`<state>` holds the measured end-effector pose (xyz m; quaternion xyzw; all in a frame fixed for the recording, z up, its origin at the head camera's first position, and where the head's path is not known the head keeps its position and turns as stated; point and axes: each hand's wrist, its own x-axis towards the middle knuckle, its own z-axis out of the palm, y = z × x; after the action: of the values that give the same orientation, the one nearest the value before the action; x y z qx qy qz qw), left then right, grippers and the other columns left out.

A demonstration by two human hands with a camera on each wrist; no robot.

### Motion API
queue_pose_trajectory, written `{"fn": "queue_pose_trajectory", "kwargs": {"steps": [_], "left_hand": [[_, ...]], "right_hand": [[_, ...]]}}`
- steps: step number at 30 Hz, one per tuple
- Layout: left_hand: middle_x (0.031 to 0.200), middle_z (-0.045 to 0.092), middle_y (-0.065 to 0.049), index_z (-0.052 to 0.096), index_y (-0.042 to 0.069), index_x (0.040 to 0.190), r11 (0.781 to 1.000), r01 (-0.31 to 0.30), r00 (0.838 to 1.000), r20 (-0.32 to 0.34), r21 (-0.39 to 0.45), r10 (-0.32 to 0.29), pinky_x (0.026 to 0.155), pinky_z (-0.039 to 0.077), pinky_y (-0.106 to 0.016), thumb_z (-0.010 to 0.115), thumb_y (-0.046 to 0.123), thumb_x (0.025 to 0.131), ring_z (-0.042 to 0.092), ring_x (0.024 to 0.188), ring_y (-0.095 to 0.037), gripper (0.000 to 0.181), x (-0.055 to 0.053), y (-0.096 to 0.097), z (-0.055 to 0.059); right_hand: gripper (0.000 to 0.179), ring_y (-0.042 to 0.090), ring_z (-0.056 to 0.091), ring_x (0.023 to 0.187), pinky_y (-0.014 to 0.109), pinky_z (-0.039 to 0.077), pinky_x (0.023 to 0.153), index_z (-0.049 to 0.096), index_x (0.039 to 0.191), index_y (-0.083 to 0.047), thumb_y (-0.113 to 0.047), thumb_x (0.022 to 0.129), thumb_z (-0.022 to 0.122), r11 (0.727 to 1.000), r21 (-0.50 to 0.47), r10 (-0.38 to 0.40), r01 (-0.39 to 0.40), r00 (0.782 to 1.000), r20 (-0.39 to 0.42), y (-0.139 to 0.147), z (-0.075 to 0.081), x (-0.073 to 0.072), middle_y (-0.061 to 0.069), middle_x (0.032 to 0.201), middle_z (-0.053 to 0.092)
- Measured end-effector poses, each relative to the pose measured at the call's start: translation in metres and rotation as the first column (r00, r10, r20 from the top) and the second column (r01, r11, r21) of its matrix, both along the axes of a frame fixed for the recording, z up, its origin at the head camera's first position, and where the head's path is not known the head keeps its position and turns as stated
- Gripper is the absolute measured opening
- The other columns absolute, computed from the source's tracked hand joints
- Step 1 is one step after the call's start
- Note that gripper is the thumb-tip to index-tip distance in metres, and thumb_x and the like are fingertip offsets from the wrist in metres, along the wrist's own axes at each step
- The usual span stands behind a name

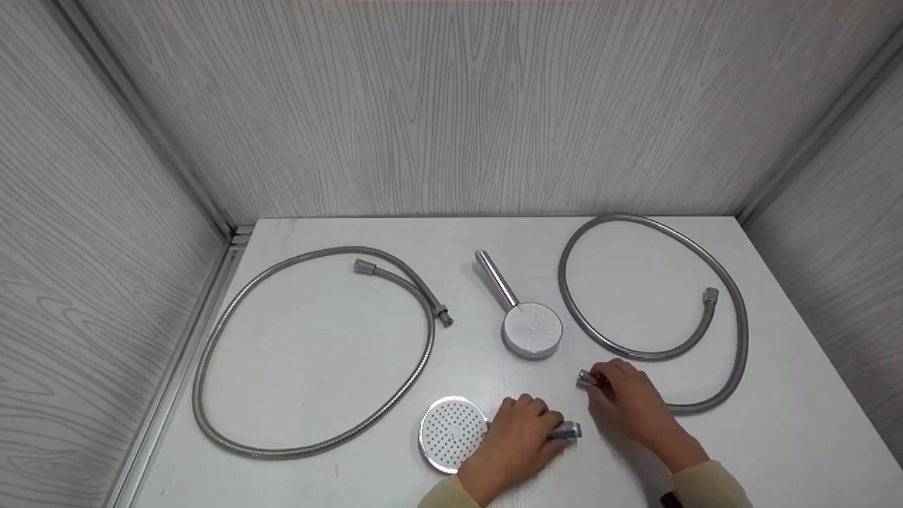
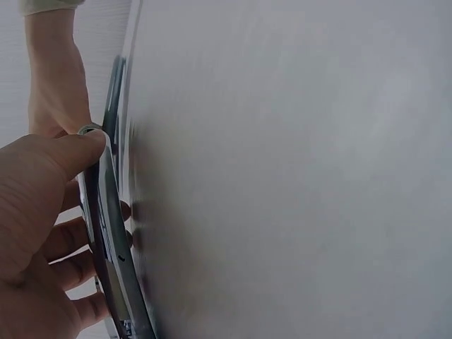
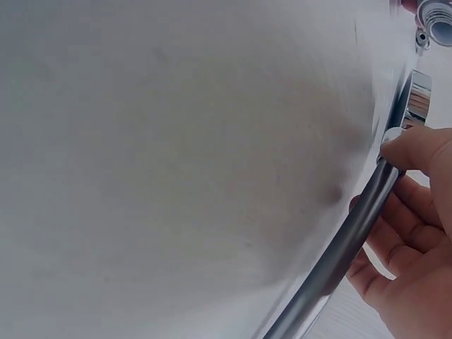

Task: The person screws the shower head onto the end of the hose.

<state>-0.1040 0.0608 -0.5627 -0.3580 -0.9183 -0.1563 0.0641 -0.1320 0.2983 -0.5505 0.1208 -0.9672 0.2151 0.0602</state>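
Near the front of the table, my left hand point(image 1: 517, 439) grips the handle of a round chrome shower head point(image 1: 451, 433), its dotted spray face up. The threaded handle end point(image 1: 570, 430) sticks out past the fingers toward the right. In the left wrist view, thumb and fingers wrap the chrome handle point(image 2: 121, 254). My right hand point(image 1: 630, 403) pinches one end of a smooth grey shower hose point(image 1: 742, 331) just behind its metal connector point(image 1: 585, 379). The right wrist view has the hose point(image 3: 339, 258) between thumb and fingers. Connector and handle end are close but apart.
A second chrome shower head point(image 1: 532, 330) lies at the table's middle, handle pointing back. On the left, a ribbed metal hose point(image 1: 300, 451) lies in a loop. The grey hose's other connector point(image 1: 711, 295) rests at the right. Wood-grain panels point(image 1: 451, 106) surround the white table point(image 1: 310, 360).
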Motion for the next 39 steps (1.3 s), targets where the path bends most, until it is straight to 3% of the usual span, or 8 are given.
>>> {"fn": "queue_pose_trajectory", "kwargs": {"steps": [7,12,20,27,33,39], "left_hand": [[0.099,0.069,0.009,0.073,0.023,0.113,0.999,-0.002,0.999,0.033,0.038,0.001,0.079,0.044,-0.026,0.067,0.045,0.102,0.058,0.09,-0.008,0.026,-0.001,-0.001,0.001],[0.099,0.07,0.009,0.072,0.022,0.115,0.999,-0.009,0.999,0.039,0.044,0.007,0.077,0.044,-0.025,0.067,0.045,0.101,0.059,0.089,-0.007,0.027,-0.002,0.0,0.0],[0.096,0.069,0.008,0.072,0.022,0.115,0.999,-0.008,0.999,0.036,0.038,0.007,0.075,0.044,-0.025,0.066,0.045,0.102,0.059,0.087,-0.008,0.027,-0.003,0.0,0.001],[0.095,0.069,0.008,0.071,0.022,0.113,0.999,-0.006,1.0,-0.01,0.036,0.007,0.075,0.044,-0.025,0.066,0.046,0.102,0.059,0.086,-0.008,0.027,-0.002,0.0,0.001],[0.095,0.068,0.009,0.071,0.022,0.117,1.0,-0.012,1.0,0.023,0.015,0.012,0.076,0.045,-0.025,0.063,0.045,0.104,0.057,0.086,-0.007,0.028,-0.001,0.001,0.004],[0.091,0.066,0.007,0.07,0.023,0.117,0.999,-0.003,0.998,-0.061,-0.043,0.0,0.072,0.044,-0.024,0.062,0.046,0.104,0.057,0.082,-0.009,0.028,0.0,0.001,0.005]], "right_hand": [[0.022,0.01,0.062,0.092,0.034,0.055,0.085,0.067,0.113,-0.012,-0.007,0.093,0.074,0.992,-0.124,-0.019,0.031,0.995,0.094,0.004,0.001,0.002,-0.004,0.101,0.067],[0.024,0.009,0.065,0.094,0.032,0.057,0.084,0.069,0.114,-0.015,-0.005,0.093,0.075,0.981,-0.194,0.024,-0.003,0.994,0.11,0.007,-0.001,0.005,-0.005,0.102,0.071],[0.028,0.008,0.066,0.094,0.031,0.058,0.083,0.069,0.117,-0.017,-0.007,0.093,0.077,0.975,-0.213,0.089,-0.061,0.988,0.124,0.013,0.0,0.013,-0.006,0.104,0.072],[0.027,0.005,0.064,0.092,0.029,0.057,0.081,0.07,0.116,-0.02,-0.013,0.092,0.08,0.973,-0.218,0.112,-0.079,0.984,0.14,0.015,0.003,0.02,-0.008,0.103,0.071],[0.026,0.003,0.064,0.09,0.028,0.057,0.08,0.07,0.116,-0.021,-0.015,0.093,0.08,0.972,-0.215,0.125,-0.091,0.981,0.15,0.016,0.006,0.025,-0.009,0.103,0.071],[0.026,0.002,0.063,0.089,0.026,0.056,0.079,0.07,0.115,-0.022,-0.012,0.092,0.08,0.966,-0.233,0.15,-0.112,0.977,0.153,0.015,0.007,0.029,-0.011,0.102,0.07]]}}
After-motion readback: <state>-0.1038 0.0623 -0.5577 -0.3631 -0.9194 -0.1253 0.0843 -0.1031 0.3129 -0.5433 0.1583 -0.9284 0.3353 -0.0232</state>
